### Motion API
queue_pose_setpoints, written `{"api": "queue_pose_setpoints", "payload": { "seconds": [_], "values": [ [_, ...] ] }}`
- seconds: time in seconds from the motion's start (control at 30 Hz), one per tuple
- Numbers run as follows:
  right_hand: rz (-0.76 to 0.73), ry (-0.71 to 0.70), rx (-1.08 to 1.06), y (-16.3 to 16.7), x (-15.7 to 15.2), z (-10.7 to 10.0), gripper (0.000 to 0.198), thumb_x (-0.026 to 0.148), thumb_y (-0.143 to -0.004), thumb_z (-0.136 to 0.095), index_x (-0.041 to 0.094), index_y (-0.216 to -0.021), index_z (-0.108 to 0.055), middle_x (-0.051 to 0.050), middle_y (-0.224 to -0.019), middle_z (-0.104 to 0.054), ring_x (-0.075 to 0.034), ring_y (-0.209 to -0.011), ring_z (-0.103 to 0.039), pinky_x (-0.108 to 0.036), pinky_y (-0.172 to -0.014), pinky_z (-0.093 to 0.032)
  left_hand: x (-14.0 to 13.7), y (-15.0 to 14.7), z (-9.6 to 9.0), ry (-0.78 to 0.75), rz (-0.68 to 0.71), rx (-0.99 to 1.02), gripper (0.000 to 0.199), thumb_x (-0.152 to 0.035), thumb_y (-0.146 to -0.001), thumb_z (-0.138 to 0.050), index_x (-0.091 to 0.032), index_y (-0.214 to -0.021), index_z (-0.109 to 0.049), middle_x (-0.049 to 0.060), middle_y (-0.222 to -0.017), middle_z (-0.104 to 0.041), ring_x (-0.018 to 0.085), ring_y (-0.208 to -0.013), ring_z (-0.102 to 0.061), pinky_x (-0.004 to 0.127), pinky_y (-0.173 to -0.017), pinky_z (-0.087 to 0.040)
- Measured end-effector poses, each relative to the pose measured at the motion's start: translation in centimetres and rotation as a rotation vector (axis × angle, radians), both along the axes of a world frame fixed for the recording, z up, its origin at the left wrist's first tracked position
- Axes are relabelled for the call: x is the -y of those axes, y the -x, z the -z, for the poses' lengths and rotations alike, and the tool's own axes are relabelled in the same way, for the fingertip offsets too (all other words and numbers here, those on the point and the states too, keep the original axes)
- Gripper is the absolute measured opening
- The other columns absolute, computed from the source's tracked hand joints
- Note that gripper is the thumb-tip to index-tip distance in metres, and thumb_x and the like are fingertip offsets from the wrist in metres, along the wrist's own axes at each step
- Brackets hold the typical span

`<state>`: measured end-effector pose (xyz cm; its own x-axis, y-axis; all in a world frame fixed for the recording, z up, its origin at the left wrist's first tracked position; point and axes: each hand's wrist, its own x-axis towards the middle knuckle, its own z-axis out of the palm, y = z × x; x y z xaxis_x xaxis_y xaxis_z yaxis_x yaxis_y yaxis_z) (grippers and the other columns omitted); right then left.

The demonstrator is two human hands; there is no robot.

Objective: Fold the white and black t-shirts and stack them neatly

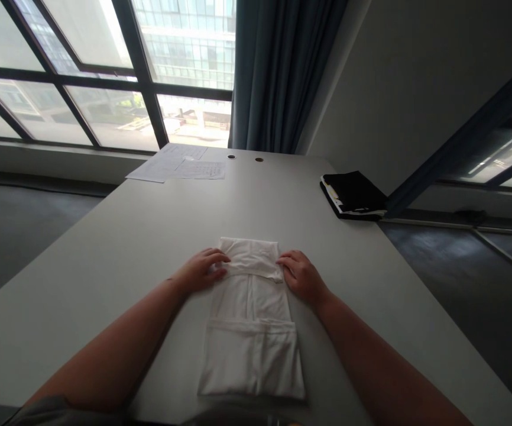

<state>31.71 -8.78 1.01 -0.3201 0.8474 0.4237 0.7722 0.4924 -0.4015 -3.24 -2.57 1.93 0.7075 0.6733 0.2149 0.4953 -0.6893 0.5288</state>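
Note:
A white folded garment lies lengthwise on the table in front of me. Its far end is folded over toward me as a slightly wrinkled flap, and its near end is folded over away from me. A narrow middle strip with a lengthwise crease shows between the two flaps. At the far flap's left edge, my left hand holds the fabric between thumb and fingers. My right hand has its bent fingers closed at the same flap's right edge. Whether it is a shirt or another garment I cannot tell.
The white table extends forward to a window and a blue curtain. Written paper sheets lie at the far left. A black folder or stack of notebooks rests near the right edge. Two round cable holes are at the far end.

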Motion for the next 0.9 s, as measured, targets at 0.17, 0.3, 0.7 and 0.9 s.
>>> {"api": "queue_pose_setpoints", "payload": {
  "seconds": [0.17,0.3,0.7,0.9],
  "values": [
    [0.044,0.154,0.199,1.6,-0.8,1.7,0.054,0.037,-0.103,-0.048,0.021,-0.155,-0.053,-0.014,-0.161,-0.047,-0.031,-0.151,-0.039,-0.058,-0.125,-0.029,-0.3,-1.7,2.1,-0.127,-0.158,-0.179,0.058,-0.047,-0.106,-0.043,-0.023,-0.159,-0.045,0.012,-0.169,-0.038,0.029,-0.158,-0.032,0.049,-0.129,-0.029],
    [0.111,0.298,0.335,1.8,-1.6,3.1,0.067,0.049,-0.105,-0.043,0.019,-0.165,-0.036,-0.013,-0.172,-0.025,-0.032,-0.159,-0.026,-0.06,-0.128,-0.021,-0.5,-2.4,3.7,-0.115,-0.207,-0.333,0.068,-0.05,-0.106,-0.038,-0.018,-0.165,-0.032,0.014,-0.174,-0.023,0.03,-0.161,-0.024,0.05,-0.131,-0.022],
    [0.042,0.236,0.197,0.3,-0.3,1.9,0.063,0.047,-0.104,-0.048,0.018,-0.16,-0.045,-0.015,-0.171,-0.028,-0.031,-0.159,-0.026,-0.056,-0.127,-0.028,-0.1,-0.7,2.5,-0.091,-0.314,-0.31,0.067,-0.048,-0.105,-0.036,-0.015,-0.163,-0.035,0.016,-0.171,-0.031,0.03,-0.161,-0.025,0.054,-0.13,-0.025],
    [-0.123,-0.025,-0.076,-1.2,9.3,0.2,0.022,0.035,-0.102,-0.061,0.026,-0.119,-0.071,-0.013,-0.13,-0.067,-0.027,-0.127,-0.061,-0.049,-0.108,-0.053,8.1,3.6,0.3,-0.323,-0.058,-0.095,0.045,-0.044,-0.1,-0.056,-0.03,-0.143,-0.061,0.011,-0.146,-0.062,0.029,-0.14,-0.053,0.049,-0.12,-0.04]
  ]
}}
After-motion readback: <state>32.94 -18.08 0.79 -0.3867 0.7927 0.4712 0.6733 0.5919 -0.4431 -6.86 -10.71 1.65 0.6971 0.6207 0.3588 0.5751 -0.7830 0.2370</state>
